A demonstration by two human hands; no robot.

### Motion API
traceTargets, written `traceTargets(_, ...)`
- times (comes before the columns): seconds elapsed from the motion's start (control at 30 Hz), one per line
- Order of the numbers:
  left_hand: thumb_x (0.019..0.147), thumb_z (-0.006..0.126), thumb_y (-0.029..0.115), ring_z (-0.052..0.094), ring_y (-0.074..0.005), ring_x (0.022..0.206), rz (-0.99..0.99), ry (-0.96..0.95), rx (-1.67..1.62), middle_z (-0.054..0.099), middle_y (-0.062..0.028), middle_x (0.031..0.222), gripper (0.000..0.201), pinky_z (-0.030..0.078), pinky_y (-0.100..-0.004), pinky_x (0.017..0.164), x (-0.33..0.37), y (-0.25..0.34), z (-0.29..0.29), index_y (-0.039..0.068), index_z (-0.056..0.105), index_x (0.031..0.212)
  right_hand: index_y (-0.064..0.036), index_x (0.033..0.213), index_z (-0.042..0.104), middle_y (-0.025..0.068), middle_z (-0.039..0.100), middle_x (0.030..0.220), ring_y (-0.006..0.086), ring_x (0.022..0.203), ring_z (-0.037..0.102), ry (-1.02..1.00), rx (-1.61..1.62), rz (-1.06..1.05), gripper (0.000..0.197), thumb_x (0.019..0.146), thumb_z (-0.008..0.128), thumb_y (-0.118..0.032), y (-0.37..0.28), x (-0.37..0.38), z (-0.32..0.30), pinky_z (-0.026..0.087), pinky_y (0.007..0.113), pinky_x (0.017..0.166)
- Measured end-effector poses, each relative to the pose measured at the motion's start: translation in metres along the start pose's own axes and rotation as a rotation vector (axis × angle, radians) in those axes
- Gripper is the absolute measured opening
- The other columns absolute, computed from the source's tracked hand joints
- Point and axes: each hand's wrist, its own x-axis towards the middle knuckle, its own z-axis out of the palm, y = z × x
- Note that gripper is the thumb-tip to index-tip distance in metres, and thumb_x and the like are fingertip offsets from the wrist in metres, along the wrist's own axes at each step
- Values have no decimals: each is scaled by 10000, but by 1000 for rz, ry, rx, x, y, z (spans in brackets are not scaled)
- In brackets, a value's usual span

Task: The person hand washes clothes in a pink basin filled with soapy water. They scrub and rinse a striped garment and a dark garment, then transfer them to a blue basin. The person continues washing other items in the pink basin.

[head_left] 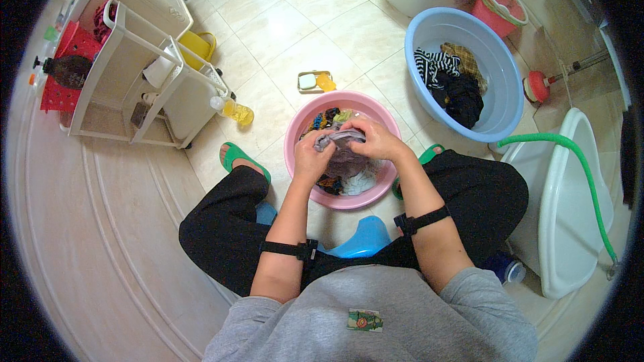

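A pink basin [298,131] stands on the tiled floor between my knees, holding water and several wet clothes. My left hand [310,158] and my right hand [377,139] are both closed on a grey wet garment [342,144], bunched between them just above the basin. Darker and patterned clothes lie under it in the water. I sit low on a blue stool [362,238], with green sandals on my feet.
A blue basin [429,30] with dark and striped clothes stands at the right. A soap dish [314,81] lies beyond the pink basin. A white rack [134,87] with bottles is at the left. A white tub [570,228] with a green hose [583,167] is at the right.
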Motion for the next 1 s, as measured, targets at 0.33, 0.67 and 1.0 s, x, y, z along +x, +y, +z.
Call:
traceTargets(0.33, 754, 686, 103, 634, -309, 917, 50, 177, 32, 651, -154, 935, 152, 497, -375, 839, 3, -21, 2, 26, 686, 885, -36, 1011, 714, 124, 703, 983, 230, 904, 662, 157, -99, 241, 285, 731, 757, -70, 11, -6, -14, 523, 346, 832)
traceTargets(0.67, 762, 709, 115, 633, -211, 785, -81, 110, -20, 664, -117, 859, 191, 501, -318, 747, 4, -19, -2, 20, 673, 923, -54, 912, 710, 155, 688, 943, 290, 918, 667, 373, -76, 232, 190, 727, 681, -21, 7, -6, -35, 521, 357, 857)
traceTargets(1.0, 809, 695, 77, 657, -188, 891, 18, 75, -143, 711, -98, 955, 262, 505, -298, 823, 5, -10, -5, 58, 720, 1069, -57, 1036, 594, 9, 589, 938, 96, 838, 547, 195, 617, 217, 235, 803, 620, -44, 12, 1, -37, 458, 245, 764)
